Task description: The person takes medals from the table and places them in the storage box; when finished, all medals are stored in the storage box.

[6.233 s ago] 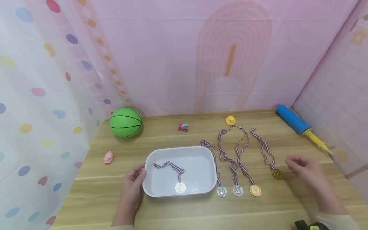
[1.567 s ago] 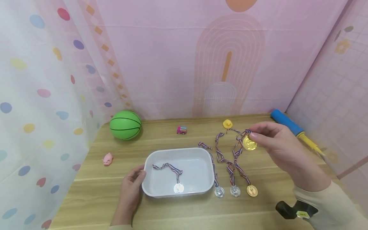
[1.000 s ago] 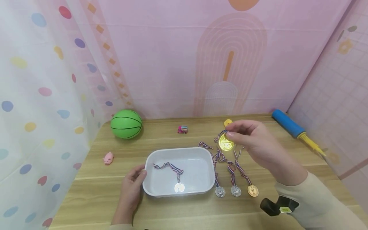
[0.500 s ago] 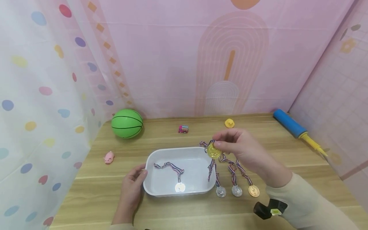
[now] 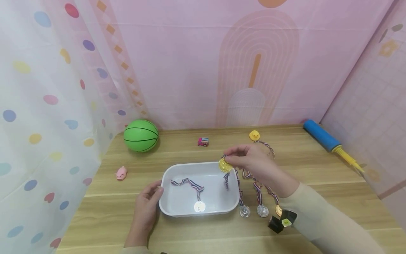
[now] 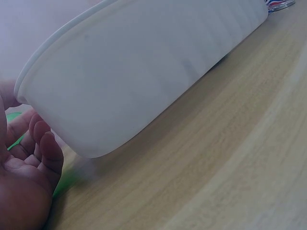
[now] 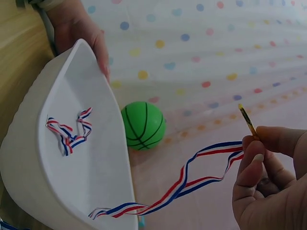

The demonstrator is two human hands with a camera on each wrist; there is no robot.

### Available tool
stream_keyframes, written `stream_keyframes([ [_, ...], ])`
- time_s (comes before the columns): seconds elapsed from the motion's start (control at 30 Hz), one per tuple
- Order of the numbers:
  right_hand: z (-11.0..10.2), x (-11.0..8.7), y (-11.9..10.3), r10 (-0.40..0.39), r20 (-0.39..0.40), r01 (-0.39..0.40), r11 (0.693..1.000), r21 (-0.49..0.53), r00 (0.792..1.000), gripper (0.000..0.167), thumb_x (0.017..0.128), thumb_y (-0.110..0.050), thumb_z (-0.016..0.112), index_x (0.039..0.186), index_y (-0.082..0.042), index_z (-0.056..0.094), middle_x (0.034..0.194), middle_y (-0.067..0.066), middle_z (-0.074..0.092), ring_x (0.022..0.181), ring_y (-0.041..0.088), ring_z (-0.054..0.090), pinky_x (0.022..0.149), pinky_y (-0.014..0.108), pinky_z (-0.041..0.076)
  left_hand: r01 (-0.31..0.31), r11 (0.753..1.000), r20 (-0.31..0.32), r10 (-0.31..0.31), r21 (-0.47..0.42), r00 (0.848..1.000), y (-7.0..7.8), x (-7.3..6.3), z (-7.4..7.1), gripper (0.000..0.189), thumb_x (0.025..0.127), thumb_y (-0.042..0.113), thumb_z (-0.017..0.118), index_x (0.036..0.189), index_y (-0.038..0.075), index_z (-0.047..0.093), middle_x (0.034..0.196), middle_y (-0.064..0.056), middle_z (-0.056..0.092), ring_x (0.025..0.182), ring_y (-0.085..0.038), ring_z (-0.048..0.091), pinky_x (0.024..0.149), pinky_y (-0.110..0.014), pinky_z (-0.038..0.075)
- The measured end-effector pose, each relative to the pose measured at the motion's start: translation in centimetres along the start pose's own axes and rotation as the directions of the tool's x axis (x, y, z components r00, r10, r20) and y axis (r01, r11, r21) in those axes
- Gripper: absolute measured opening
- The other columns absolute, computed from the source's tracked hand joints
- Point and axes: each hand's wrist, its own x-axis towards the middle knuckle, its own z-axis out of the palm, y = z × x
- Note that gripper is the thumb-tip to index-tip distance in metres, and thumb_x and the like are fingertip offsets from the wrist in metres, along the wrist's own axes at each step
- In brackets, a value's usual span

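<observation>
My left hand grips the left rim of a white plastic tub, its thumb on the edge; the left wrist view has the fingers at the tub's end. Inside the tub lies a medal with a striped ribbon. Above the tub's back right corner, my right hand pinches a gold medal between thumb and fingers. Its red, white and blue ribbon trails down into the tub in the right wrist view. Right of the tub are two silver medals and another gold medal, partly hidden by the wrist camera.
At the back stand a green ball, a small pink toy truck and a yellow duck. A pink pig sits left of the tub. A blue and yellow hand pump lies at the far right.
My right hand has picked up the gold medal from the table at the right and carried it left over the tub. The left hand has stayed on the rim.
</observation>
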Motion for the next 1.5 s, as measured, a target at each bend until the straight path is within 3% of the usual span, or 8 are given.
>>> stream_keyframes([
  [0.2,1.1,2.1,1.2,0.027,0.023,-0.028,0.999,0.025,0.999,0.027,0.087,-0.018,0.071,0.111,-0.006,0.067,0.098,0.003,0.069,0.085,0.018,0.059,0.078,0.035,0.047,-0.011,0.999,0.016,0.012,-0.037,1.0,-0.1,-0.1,0.1,0.036,0.094,0.008,0.06,0.126,-0.008,0.053,0.094,-0.004,0.061,0.088,-0.012,0.058,0.076,-0.022,0.053],
  [0.43,3.4,3.4,1.8,0.016,0.041,-0.021,0.993,0.12,0.999,0.026,0.086,-0.009,0.07,0.11,0.001,0.066,0.09,0.001,0.069,0.078,0.015,0.059,0.071,0.028,0.046,0.004,1.0,0.005,-0.004,-0.005,1.0,0.0,0.0,0.1,0.033,0.095,0.01,0.059,0.125,-0.004,0.056,0.1,-0.009,0.061,0.09,-0.014,0.059,0.078,-0.023,0.053],
  [0.57,4.9,4.2,2.0,0.04,0.058,-0.048,0.99,0.136,0.998,0.024,0.087,-0.009,0.07,0.109,-0.002,0.067,0.091,0.002,0.07,0.08,0.016,0.06,0.079,0.037,0.048,0.0,1.0,0.008,0.0,0.0,1.0,0.1,-0.1,0.0,0.034,0.095,0.011,0.059,0.126,-0.004,0.055,0.101,-0.012,0.061,0.091,-0.015,0.058,0.078,-0.022,0.052],
  [0.67,5.7,4.9,2.5,0.058,0.087,-0.068,0.99,0.121,0.995,0.026,0.086,-0.01,0.07,0.11,-0.002,0.067,0.094,0.003,0.07,0.082,0.016,0.061,0.08,0.039,0.049,-0.012,1.0,0.006,0.012,-0.005,1.0,0.0,-0.1,-0.1,0.035,0.095,0.011,0.06,0.125,-0.005,0.055,0.099,-0.01,0.061,0.089,-0.014,0.058,0.077,-0.022,0.052],
  [0.87,6.6,5.8,4.4,0.078,0.163,-0.092,0.993,0.08,0.984,0.022,0.086,-0.011,0.07,0.107,-0.003,0.068,0.099,0.003,0.069,0.082,0.015,0.061,0.073,0.029,0.049,-0.012,1.0,0.008,0.012,-0.009,1.0,0.0,-0.1,-0.1,0.034,0.094,0.01,0.061,0.124,-0.005,0.056,0.1,-0.01,0.061,0.09,-0.015,0.058,0.078,-0.022,0.052],
  [1.1,7.6,6.1,6.3,0.121,0.204,-0.128,0.992,0.02,0.971,0.026,0.085,-0.013,0.072,0.109,-0.003,0.068,0.095,0.002,0.07,0.082,0.016,0.065,0.084,0.042,0.05,-0.018,1.0,0.018,0.018,0.007,1.0,0.2,-0.1,0.0,0.033,0.095,0.01,0.06,0.125,-0.004,0.056,0.102,-0.016,0.06,0.091,-0.017,0.058,0.076,-0.022,0.052],
  [1.3,8.6,6.2,7.2,0.133,0.197,-0.133,0.991,-0.014,0.971,0.022,0.082,-0.013,0.074,0.102,-0.007,0.07,0.091,0.002,0.069,0.08,0.017,0.065,0.078,0.038,0.052,-0.028,1.0,0.018,0.028,0.003,0.999,0.3,-0.2,0.1,0.034,0.094,0.009,0.06,0.125,-0.006,0.056,0.1,-0.015,0.06,0.09,-0.017,0.057,0.075,-0.022,0.052],
  [1.5,9.5,6.0,8.1,0.12,0.223,-0.112,0.993,-0.048,0.967,0.02,0.078,-0.005,0.075,0.097,-0.002,0.07,0.097,0.003,0.068,0.077,0.015,0.057,0.066,0.028,0.049,-0.024,1.0,0.023,0.024,-0.009,0.999,0.2,-0.2,0.0,0.035,0.094,0.008,0.06,0.126,-0.006,0.055,0.098,-0.013,0.06,0.089,-0.016,0.057,0.075,-0.022,0.052],
])
